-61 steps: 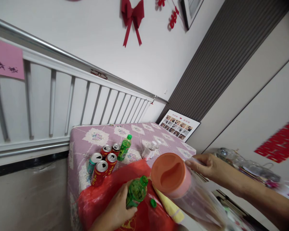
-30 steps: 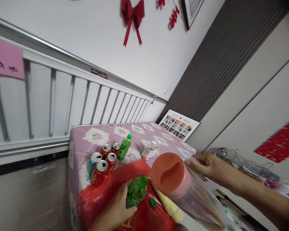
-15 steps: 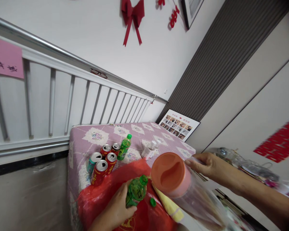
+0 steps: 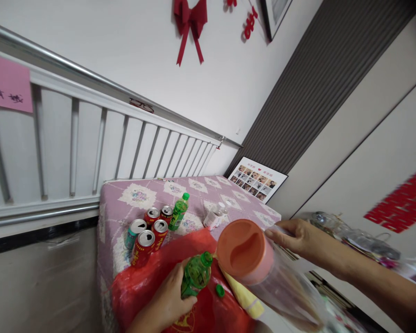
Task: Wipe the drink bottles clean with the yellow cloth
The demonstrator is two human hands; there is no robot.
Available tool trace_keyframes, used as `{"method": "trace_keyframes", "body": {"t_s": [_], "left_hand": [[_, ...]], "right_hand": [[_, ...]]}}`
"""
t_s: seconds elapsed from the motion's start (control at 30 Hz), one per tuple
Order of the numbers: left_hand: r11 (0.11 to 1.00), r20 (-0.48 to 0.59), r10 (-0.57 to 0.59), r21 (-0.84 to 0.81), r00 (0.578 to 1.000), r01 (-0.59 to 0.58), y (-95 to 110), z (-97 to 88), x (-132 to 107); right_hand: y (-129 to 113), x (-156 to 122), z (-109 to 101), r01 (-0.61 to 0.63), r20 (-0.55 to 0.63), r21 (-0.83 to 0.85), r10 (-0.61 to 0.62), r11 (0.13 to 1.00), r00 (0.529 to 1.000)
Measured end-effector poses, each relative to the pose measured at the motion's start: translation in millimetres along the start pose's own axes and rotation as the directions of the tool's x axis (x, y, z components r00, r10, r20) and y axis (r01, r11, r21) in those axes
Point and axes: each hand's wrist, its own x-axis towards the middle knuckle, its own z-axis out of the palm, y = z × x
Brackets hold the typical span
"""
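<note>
My left hand [image 4: 169, 296] is wrapped around a green plastic bottle [image 4: 195, 276], uncapped and tilted a little to the right. In my right hand [image 4: 291, 236] is the handle of a clear pitcher [image 4: 287, 296] with an orange lid [image 4: 241, 249]. The pitcher is tipped left, its lid's spout beside the bottle's mouth, and a thin yellowish stream seems to run between them. Brownish liquid shows inside the pitcher. A green cap [image 4: 219, 290] lies on the red plastic bag [image 4: 166, 259] under the bottle. The bag's far side is partly hidden by my left hand.
Several opened drink cans [image 4: 146, 243] and a capped green bottle [image 4: 179, 212] stand at the left on the flowered tablecloth [image 4: 138, 195]. Clear bottles with white labels [image 4: 214, 216] are behind the bag. A yellow cloth [image 4: 244, 296] lies below the pitcher. A radiator [image 4: 86, 143] runs along the wall.
Almost nothing differs. Both hands hold the bottle and the tipped pitcher in nearly the same place; the view has shifted very slightly.
</note>
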Motion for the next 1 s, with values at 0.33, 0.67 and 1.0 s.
{"method": "trace_keyframes", "body": {"t_s": [0.33,0.67,1.0], "left_hand": [[1.000,-0.002,-0.008,0.000,1.000,0.008,4.1,-1.6,-0.8],[1.000,-0.008,0.004,-0.002,1.000,-0.004,2.0,-0.4,-0.6],[1.000,-0.003,-0.011,0.005,1.000,0.011,5.8,-1.7,-0.7]], "right_hand": [[-0.4,-1.1,-0.5,-0.003,0.012,-0.008,0.003,1.000,1.000],[-0.1,0.4,-0.3,-0.004,0.006,-0.006,0.004,1.000,1.000],[-2.4,-0.8,-1.2,0.006,0.019,-0.004,-0.006,1.000,1.000]]}}
